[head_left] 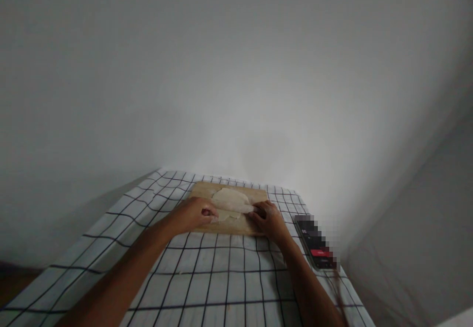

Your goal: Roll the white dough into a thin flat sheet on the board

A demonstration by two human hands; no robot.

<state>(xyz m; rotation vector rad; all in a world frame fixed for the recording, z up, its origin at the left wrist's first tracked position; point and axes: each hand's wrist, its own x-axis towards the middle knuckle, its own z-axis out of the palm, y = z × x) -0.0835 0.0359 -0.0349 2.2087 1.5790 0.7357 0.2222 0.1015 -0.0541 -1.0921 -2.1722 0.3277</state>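
Just below frame centre, left hand (202,211) and right hand (269,217) grip ends of rolling pin (235,207), probably to spread pressure evenly over dough (229,194).

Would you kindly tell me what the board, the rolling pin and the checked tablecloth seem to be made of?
Board: probably wood with a matte finish, judging by its tan colour and lack of shine.
Rolling pin: possibly wood, dull-surfaced, but its pale, floury look leaves this open.
Checked tablecloth: apparently matte woven fabric, since its dark lines bend over soft wrinkles.
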